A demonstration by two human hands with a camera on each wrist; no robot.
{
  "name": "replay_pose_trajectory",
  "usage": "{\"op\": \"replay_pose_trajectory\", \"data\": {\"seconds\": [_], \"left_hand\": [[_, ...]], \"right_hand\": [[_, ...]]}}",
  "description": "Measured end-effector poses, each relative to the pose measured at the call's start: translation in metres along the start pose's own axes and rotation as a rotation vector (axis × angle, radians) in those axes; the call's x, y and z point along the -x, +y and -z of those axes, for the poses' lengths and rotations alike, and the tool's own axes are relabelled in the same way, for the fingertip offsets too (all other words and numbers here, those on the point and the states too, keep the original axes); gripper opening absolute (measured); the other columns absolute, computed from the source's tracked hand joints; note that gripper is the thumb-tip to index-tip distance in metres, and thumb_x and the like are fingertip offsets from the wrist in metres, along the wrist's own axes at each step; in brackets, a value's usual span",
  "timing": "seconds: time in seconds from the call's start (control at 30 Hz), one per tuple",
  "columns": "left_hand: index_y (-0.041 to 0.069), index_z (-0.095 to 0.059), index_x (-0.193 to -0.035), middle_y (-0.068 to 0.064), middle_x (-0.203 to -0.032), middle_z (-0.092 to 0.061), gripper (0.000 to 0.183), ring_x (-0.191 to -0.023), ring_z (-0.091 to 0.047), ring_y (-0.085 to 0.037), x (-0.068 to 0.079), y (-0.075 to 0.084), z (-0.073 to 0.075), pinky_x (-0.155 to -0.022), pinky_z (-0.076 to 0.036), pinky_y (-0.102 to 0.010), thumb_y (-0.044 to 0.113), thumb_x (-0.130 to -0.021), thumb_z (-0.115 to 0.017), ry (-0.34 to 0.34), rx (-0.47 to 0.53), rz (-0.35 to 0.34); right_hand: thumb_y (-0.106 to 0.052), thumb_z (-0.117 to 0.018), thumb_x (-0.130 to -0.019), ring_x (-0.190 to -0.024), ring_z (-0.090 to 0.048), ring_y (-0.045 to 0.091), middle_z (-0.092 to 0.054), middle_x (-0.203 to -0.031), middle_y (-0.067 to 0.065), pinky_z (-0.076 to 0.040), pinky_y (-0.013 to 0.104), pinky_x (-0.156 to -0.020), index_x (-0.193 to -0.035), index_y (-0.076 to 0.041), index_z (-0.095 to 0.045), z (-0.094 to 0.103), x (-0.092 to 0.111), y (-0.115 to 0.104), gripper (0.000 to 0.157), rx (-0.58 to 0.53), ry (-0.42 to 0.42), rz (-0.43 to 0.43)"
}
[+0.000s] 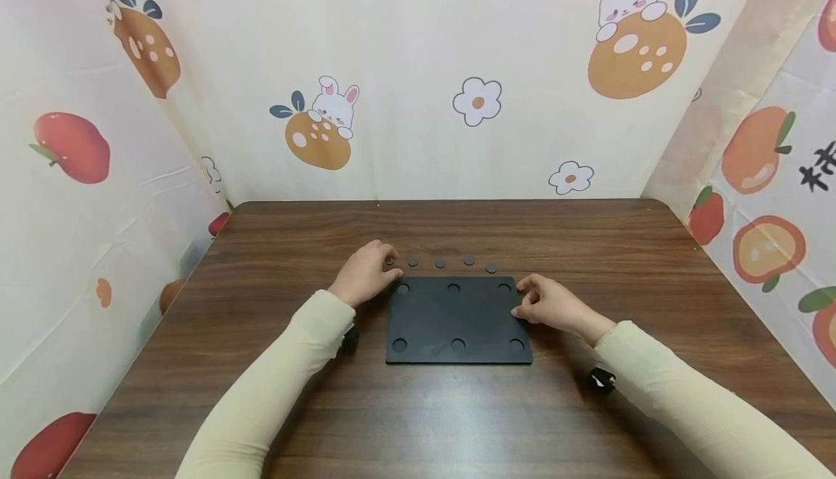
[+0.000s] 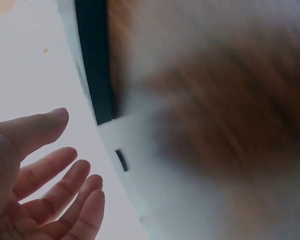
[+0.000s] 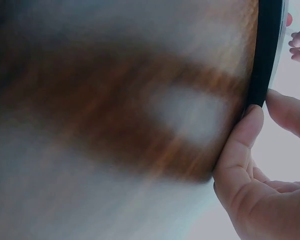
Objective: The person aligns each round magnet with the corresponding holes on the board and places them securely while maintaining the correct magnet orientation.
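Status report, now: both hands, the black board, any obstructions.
Left hand empty, near left end of row of discs. Right hand touching right edge of black board. Board flat on table. No obstruction visible.

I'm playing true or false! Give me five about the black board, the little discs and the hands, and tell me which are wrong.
1. The board is lying flat. True.
2. The board has just two round hollows. False: it has six hollows, three along each long side.
3. The right hand is touching the board. True.
4. The left hand is near the discs. True.
5. The discs are all piled in one tall stack. False: five lie spread out on the table, past the board's far edge.
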State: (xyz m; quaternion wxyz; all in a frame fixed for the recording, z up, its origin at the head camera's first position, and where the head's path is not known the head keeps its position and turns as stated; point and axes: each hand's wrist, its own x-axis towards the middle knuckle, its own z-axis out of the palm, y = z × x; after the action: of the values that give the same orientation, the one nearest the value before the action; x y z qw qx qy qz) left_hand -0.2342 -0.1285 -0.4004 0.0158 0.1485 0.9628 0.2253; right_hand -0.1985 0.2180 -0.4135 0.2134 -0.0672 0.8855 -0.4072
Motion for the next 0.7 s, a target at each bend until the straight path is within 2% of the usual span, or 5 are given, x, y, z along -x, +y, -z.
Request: {"op": "replay_pose_trajectory", "data": {"seconds": [0.33,0.5,0.7], "left_hand": [[0.005,-0.062,-0.127,-0.014,-0.123,-0.060,0.039,-0.109,-0.062,-0.028,-0.013,-0.015,0.001,-0.091,-0.053,-0.042,0.025,-0.094,-0.067,0.027,-0.021,0.037],[0.005,-0.062,-0.128,-0.015,-0.126,-0.059,0.040,-0.112,-0.061,-0.030,-0.019,-0.021,0.003,-0.094,-0.051,-0.043,0.024,-0.094,-0.067,0.005,-0.032,0.069],[0.006,-0.063,-0.128,-0.013,-0.126,-0.060,0.038,-0.113,-0.061,-0.029,-0.024,-0.022,0.003,-0.095,-0.051,-0.044,0.023,-0.094,-0.067,-0.037,-0.059,0.076]], "right_hand": [[-0.012,-0.071,-0.089,-0.072,-0.056,0.016,-0.056,-0.080,0.005,-0.053,0.031,-0.072,-0.131,0.005,-0.044,0.000,0.000,0.001,0.053,-0.005,0.001,0.003],[-0.013,-0.070,-0.089,-0.072,-0.056,0.016,-0.056,-0.081,0.005,-0.053,0.031,-0.072,-0.131,0.005,-0.044,0.000,0.000,0.001,0.053,-0.007,-0.002,0.002],[-0.013,-0.071,-0.089,-0.072,-0.056,0.016,-0.056,-0.081,0.006,-0.053,0.031,-0.072,-0.131,0.005,-0.044,0.000,0.000,0.001,0.053,-0.008,0.001,0.003]]}}
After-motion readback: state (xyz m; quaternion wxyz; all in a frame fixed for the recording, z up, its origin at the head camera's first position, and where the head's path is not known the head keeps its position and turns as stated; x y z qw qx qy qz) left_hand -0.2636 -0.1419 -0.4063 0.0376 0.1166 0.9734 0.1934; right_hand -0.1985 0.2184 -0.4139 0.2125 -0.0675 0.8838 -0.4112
